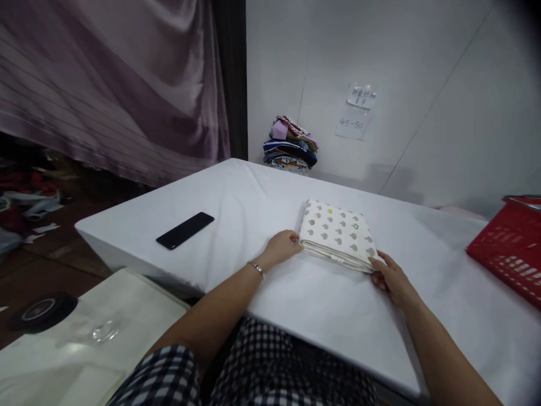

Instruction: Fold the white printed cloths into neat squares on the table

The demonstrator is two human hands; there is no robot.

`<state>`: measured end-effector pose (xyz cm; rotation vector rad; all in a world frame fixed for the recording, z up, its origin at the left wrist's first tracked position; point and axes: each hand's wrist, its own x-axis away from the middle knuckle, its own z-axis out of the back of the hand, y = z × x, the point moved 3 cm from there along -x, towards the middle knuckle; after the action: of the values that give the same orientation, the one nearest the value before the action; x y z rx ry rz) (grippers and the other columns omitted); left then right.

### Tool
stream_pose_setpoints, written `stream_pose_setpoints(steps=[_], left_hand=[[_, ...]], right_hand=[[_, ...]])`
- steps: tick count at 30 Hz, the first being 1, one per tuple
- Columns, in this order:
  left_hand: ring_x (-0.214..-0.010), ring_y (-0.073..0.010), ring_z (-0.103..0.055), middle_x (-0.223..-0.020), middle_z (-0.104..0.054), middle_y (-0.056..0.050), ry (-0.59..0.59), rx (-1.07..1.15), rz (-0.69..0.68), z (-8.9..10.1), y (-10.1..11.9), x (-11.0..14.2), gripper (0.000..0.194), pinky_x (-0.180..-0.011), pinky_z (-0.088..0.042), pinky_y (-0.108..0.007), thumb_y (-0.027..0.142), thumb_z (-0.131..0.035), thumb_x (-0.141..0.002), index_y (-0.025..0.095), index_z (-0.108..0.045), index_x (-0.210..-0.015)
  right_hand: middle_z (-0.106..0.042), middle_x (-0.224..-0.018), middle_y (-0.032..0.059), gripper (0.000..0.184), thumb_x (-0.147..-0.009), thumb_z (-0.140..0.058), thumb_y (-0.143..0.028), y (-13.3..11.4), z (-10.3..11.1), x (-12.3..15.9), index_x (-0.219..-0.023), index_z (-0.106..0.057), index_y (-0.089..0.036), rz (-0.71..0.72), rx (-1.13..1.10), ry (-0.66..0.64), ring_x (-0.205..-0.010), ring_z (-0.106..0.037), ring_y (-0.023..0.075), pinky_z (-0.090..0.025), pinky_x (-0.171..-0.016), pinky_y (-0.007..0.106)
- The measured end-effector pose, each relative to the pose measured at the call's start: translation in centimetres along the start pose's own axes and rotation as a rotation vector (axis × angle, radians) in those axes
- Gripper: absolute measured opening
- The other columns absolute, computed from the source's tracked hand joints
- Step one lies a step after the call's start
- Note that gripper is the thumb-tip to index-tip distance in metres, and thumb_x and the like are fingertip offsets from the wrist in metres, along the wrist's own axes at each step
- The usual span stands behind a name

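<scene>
The cloth (pixel 338 230), longer side crosswise, is being pinched near-right by the right hand (pixel 392 278) and flanked near-left by the left hand (pixel 282 246), whose hold cannot be told.

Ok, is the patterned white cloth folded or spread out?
Folded: the patterned white cloth lies as a compact, flat rectangle, with stacked layers showing along its near edge.

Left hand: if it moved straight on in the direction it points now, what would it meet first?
The left hand would probably meet the folded cloth first, at its near left corner; the hand lies right beside it, touching or nearly so.
</scene>
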<state>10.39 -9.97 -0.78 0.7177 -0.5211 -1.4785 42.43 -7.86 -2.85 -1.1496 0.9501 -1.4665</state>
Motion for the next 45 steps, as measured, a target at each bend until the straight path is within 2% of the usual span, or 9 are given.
stream_pose_setpoints(steps=[5, 13, 23, 27, 30, 33, 38, 41, 45], left_hand=[[-0.080, -0.0166, -0.057, -0.091, -0.063, -0.001, 0.058, -0.077, 0.044, -0.7, 0.6, 0.0, 0.035, -0.067, -0.041, -0.026, 0.050, -0.060, -0.072, 0.021, -0.057, -0.091], [-0.077, -0.0164, -0.055, -0.082, -0.062, -0.002, 0.122, -0.192, 0.033, -1.4, 1.4, -0.6, 0.010, -0.064, -0.037, -0.027, 0.026, -0.047, -0.076, 0.020, -0.054, -0.072], [-0.089, -0.0188, -0.055, -0.095, -0.060, -0.004, 0.133, -0.259, 0.056, -1.3, 1.5, 0.4, 0.012, -0.075, -0.041, -0.029, 0.025, -0.049, -0.078, 0.020, -0.053, -0.088], [-0.094, -0.0181, -0.051, -0.104, -0.056, -0.004, 0.177, -0.259, -0.082, -1.7, 1.8, 0.6, 0.024, -0.081, -0.040, -0.030, 0.016, -0.048, -0.077, 0.020, -0.048, -0.100], [-0.092, -0.0180, -0.051, -0.106, -0.053, -0.004, 0.132, -0.270, -0.181, -2.2, 1.9, 0.5, 0.026, -0.081, -0.041, -0.031, 0.012, -0.045, -0.078, 0.021, -0.047, -0.103], [-0.091, -0.0181, -0.051, -0.108, -0.052, -0.005, 0.089, -0.286, -0.201, -2.5, 1.8, 0.4, 0.025, -0.080, -0.042, -0.032, 0.012, -0.044, -0.079, 0.021, -0.048, -0.102], [-0.091, -0.0184, -0.051, -0.106, -0.050, -0.005, 0.074, -0.312, -0.239, -2.5, 1.9, 0.2, 0.024, -0.077, -0.043, -0.032, 0.010, -0.045, -0.079, 0.020, -0.050, -0.101], [-0.091, -0.0186, -0.051, -0.104, -0.050, -0.006, 0.063, -0.315, -0.247, -2.6, 1.8, 0.1, 0.024, -0.078, -0.043, -0.032, 0.010, -0.045, -0.080, 0.020, -0.051, -0.100], [-0.091, -0.0200, -0.051, -0.103, -0.050, -0.007, 0.044, -0.298, -0.268, -2.7, 1.7, 0.0, 0.022, -0.076, -0.044, -0.034, 0.012, -0.045, -0.080, 0.020, -0.051, -0.100]], right_hand=[[-0.050, -0.041, -0.0046, 0.067, -0.071, -0.064, -0.049, -0.1, 0.0, 0.2, -0.127, -0.046, -0.018, -0.009, 0.021, 0.010, -0.036, -0.038, 0.0088, -0.023, -0.034, 0.017], [-0.043, -0.037, -0.0081, 0.072, -0.069, -0.065, -0.048, -0.2, 0.1, 0.1, -0.131, -0.041, -0.020, -0.004, 0.077, 0.005, -0.034, -0.032, 0.0085, -0.020, -0.034, 0.017], [-0.045, -0.038, -0.0071, 0.072, -0.072, -0.057, -0.054, -0.7, -0.1, 0.5, -0.134, -0.039, -0.021, -0.002, 0.254, 0.027, -0.035, -0.038, 0.0120, -0.025, -0.036, 0.021], [-0.057, -0.053, -0.0017, 0.074, -0.071, -0.058, -0.057, -1.0, 1.3, -0.4, -0.133, -0.040, -0.024, 0.024, 0.479, 0.023, -0.046, -0.053, 0.0187, -0.037, -0.043, 0.027], [-0.067, -0.086, 0.0076, 0.067, -0.068, -0.062, -0.055, -2.9, 1.5, -1.2, -0.126, -0.048, -0.024, 0.192, 0.800, 0.115, -0.074, -0.062, 0.0264, -0.048, -0.067, 0.038], [-0.058, -0.122, 0.0103, 0.058, -0.077, -0.054, -0.051, -5.9, -1.3, -1.9, -0.127, -0.048, -0.024, 0.445, 0.986, 0.082, -0.103, -0.057, 0.0290, -0.043, -0.088, 0.042], [-0.042, -0.141, 0.0069, 0.051, -0.085, -0.046, -0.046, -10.0, -10.4, -5.4, -0.131, -0.046, -0.023, 0.665, 0.977, -0.174, -0.126, -0.042, 0.0247, -0.038, -0.101, 0.035], [-0.037, -0.144, 0.0126, 0.051, -0.088, -0.044, -0.037, -11.1, -14.3, -9.3, -0.133, -0.043, -0.014, 0.629, 1.037, -0.168, -0.132, -0.035, 0.0245, -0.029, -0.107, 0.033], [-0.027, -0.149, 0.0148, 0.054, -0.092, -0.033, -0.036, -10.1, -16.4, -13.4, -0.139, -0.032, -0.009, 0.580, 1.160, -0.083, -0.138, -0.020, 0.0264, -0.020, -0.111, 0.043]])
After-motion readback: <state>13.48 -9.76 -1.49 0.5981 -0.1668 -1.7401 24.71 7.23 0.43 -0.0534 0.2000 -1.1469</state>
